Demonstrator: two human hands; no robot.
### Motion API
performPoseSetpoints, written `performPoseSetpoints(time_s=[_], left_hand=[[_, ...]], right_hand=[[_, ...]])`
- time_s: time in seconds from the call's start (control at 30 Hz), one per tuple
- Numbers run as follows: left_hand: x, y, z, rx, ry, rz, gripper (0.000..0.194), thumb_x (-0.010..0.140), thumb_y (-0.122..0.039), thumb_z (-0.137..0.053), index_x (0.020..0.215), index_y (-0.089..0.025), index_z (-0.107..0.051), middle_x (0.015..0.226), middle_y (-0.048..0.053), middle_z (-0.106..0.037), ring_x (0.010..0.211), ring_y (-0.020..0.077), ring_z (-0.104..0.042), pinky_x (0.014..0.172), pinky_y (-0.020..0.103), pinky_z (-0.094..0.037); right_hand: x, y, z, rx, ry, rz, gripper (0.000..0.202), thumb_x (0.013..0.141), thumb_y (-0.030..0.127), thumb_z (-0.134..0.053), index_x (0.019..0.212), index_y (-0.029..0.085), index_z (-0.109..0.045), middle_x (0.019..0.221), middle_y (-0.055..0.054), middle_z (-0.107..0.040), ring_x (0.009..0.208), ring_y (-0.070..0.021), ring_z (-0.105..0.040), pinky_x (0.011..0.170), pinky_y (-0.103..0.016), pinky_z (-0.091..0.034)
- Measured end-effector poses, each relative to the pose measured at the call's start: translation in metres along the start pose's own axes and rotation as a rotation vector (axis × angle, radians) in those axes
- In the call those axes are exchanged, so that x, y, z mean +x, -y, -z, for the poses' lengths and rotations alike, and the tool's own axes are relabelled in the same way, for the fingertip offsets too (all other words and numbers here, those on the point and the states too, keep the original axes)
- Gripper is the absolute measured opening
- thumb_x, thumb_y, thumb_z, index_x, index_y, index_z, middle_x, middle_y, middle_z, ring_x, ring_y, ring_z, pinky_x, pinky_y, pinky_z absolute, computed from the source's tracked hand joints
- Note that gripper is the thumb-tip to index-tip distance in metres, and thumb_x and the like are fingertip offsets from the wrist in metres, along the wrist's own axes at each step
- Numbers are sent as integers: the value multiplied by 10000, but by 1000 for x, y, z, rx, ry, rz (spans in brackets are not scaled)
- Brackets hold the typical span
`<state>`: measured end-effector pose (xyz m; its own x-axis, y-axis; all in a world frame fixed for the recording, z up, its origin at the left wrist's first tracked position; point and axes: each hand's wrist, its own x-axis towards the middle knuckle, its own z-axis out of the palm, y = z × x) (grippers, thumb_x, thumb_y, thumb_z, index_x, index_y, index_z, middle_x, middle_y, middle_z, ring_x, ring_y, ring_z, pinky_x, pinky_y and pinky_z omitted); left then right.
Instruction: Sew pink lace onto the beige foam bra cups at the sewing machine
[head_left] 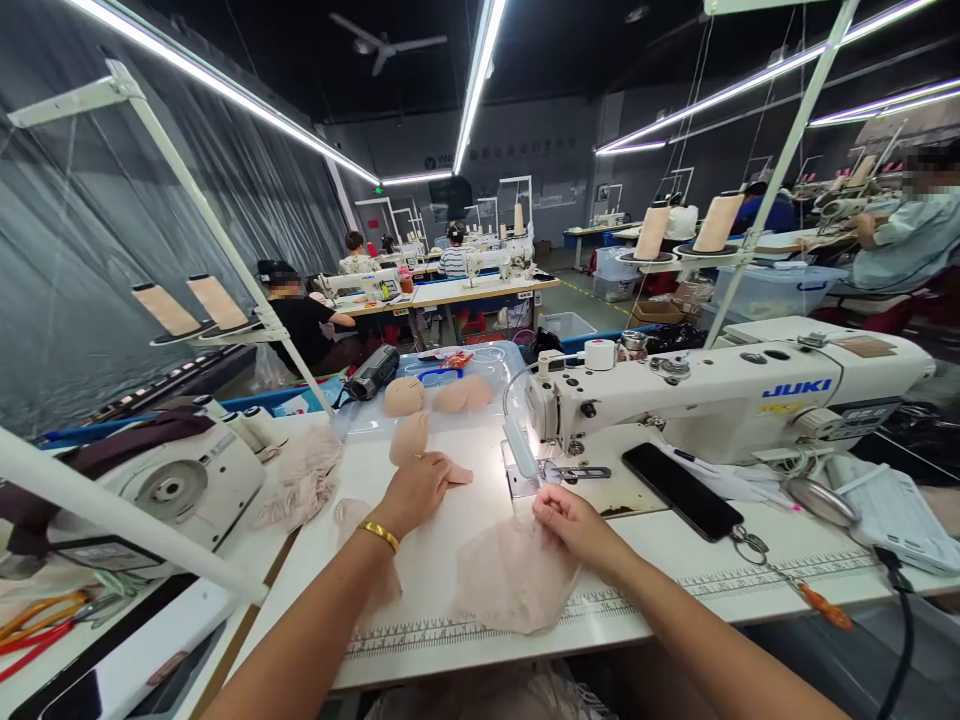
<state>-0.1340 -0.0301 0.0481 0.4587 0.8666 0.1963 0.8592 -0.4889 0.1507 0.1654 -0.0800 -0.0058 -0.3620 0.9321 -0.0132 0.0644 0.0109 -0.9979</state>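
My left hand (421,488), with a gold bracelet at the wrist, is closed on a small pinkish-beige fabric piece (460,476) above the white tabletop. Just beyond it, a beige moulded bra cup (409,438) leans at the edge of a clear plastic lid. My right hand (559,515) pinches the upper edge of a sheer beige mesh fabric (510,580), which spreads over the table near its front edge. Right behind that hand is the lit needle area of the white sewing machine (675,390). Another sheer piece lies partly hidden under my left forearm.
More bra cups (463,394) rest on the clear lid (367,425). A black phone (681,490) with a keychain lies on the right. A printed ruler strip (420,636) runs along the front edge. Gathered fabric (304,475) and another machine (161,490) stand left. Other people sit at machines farther back.
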Motion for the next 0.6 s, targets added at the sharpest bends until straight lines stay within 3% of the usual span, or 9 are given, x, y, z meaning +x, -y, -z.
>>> performPoseSetpoints(time_s=[0.13,0.23,0.3,0.37,0.4,0.47,0.53,0.6], left_hand=[[6,4,3,-10,-19,-46,236,957,-218,-483,953,-227,-718,1022,65,-755,956,259,-691,868,381,-530],[10,0,11,-37,-117,-26,302,977,-269,-438,975,-222,-737,1065,95,-757,1007,287,-679,925,427,-515],[9,-13,20,-48,-229,6,343,990,-289,-400,1038,-191,-726,1139,139,-735,1092,318,-643,987,474,-478],[4,-35,29,-117,-268,45,353,1011,-332,-389,1063,-188,-708,1088,124,-733,1037,297,-646,927,432,-495],[-1,-48,33,-191,-232,67,344,1015,-365,-403,1029,-198,-703,1007,93,-733,949,269,-656,838,383,-509],[-11,-77,34,-457,-13,147,309,984,-421,-480,890,-209,-683,836,33,-687,784,224,-632,657,309,-468],[-20,-103,27,-666,186,203,239,927,-409,-556,840,-207,-648,772,3,-637,726,202,-595,590,279,-413],[-26,-119,15,-715,245,237,160,883,-361,-588,835,-209,-606,749,-10,-603,707,194,-568,585,276,-393]], right_hand=[[1,3,0,98,13,-16,307,910,506,-638,869,216,-546,688,45,-592,626,-155,-597,608,-264,-431],[2,6,1,120,20,-22,318,890,517,-665,877,217,-560,724,36,-621,642,-157,-612,623,-272,-451],[3,8,2,134,35,-28,345,889,547,-667,874,216,-570,747,23,-645,652,-160,-618,628,-278,-461],[3,10,4,151,54,-36,400,892,603,-654,879,209,-584,784,2,-667,665,-165,-622,635,-283,-467],[3,11,4,160,63,-39,438,896,641,-635,889,204,-592,803,-8,-673,671,-166,-623,638,-286,-469],[2,13,5,178,80,-41,518,909,715,-573,920,198,-602,830,-22,-672,683,-170,-624,645,-290,-470],[1,15,6,189,100,-35,566,917,758,-530,940,197,-601,829,-19,-656,699,-173,-620,659,-292,-472],[-3,18,6,170,113,-8,536,893,731,-608,942,198,-608,814,-3,-630,708,-166,-599,675,-287,-471]])
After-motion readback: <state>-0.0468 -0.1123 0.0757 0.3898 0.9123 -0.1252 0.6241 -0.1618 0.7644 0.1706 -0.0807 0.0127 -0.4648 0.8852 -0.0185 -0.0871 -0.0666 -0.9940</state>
